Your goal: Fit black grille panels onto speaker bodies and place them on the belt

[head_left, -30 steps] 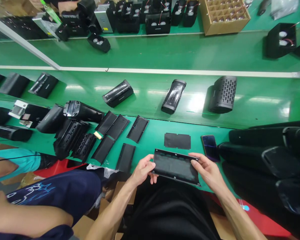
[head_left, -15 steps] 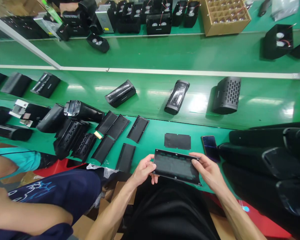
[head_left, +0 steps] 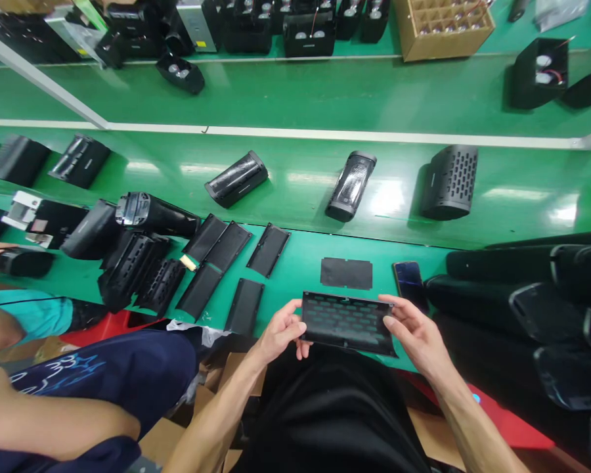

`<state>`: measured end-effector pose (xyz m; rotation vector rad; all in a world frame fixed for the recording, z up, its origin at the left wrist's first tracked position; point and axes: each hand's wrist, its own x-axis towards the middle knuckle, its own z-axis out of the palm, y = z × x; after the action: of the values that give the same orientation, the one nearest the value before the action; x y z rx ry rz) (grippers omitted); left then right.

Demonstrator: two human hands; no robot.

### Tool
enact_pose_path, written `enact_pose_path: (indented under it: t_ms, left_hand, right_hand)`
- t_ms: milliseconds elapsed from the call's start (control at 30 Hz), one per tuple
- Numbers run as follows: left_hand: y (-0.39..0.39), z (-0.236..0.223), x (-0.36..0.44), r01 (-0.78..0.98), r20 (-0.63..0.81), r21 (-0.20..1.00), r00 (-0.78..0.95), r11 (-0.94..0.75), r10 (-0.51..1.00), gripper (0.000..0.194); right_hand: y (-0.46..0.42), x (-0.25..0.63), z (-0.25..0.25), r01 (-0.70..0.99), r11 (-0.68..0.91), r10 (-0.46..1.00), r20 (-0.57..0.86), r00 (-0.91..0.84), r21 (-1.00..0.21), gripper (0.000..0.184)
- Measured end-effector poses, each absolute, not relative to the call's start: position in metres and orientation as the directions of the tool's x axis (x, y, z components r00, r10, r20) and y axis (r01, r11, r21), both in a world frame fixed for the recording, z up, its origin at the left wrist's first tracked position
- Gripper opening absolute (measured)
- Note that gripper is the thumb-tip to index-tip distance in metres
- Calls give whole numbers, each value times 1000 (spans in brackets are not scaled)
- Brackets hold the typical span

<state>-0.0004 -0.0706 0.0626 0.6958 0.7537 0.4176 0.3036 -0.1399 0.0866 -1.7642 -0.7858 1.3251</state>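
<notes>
Left hand [head_left: 280,333] — slotted panel [head_left: 347,322] — right hand [head_left: 419,338]

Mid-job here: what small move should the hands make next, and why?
Perhaps free the right hand and reach for the flat black sheet: it lies on the green bench just beyond the slotted panel, whose other end the left hand grips.

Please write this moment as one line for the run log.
left hand: holds black slotted grille panel, left end | right hand: holds its right end | green table: thin black sheet, smartphone
</notes>
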Motion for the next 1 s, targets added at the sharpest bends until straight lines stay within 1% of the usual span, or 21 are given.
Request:
enact_pose_path:
  t_ms: [100,267,633,833,1000]
  left_hand:
    - [-70,61,-2,-80,-488,707,664,703,567,52]
    - [-71,59,-1,-100,-484,712,646,695,590,49]
    - [-71,54,2,-124,-497,696,627,707,600,50]
    - [-71,53,3,-159,-465,705,633,691,619,50]
    - [-70,55,4,-144,-475,718,614,681,631,49]
  right_hand:
    - [-139,302,87,9,-505,830,-483,281,-863,42]
    - [-134,299,87,12,-500,830,-476,290,-866,43]
    - [-130,299,81,32,-476,845,-446,295,-879,45]
    - [-127,296,84,-40,-430,858,-422,292,-902,47]
    - [-125,293,80,-46,-433,850,-425,313,-900,46]
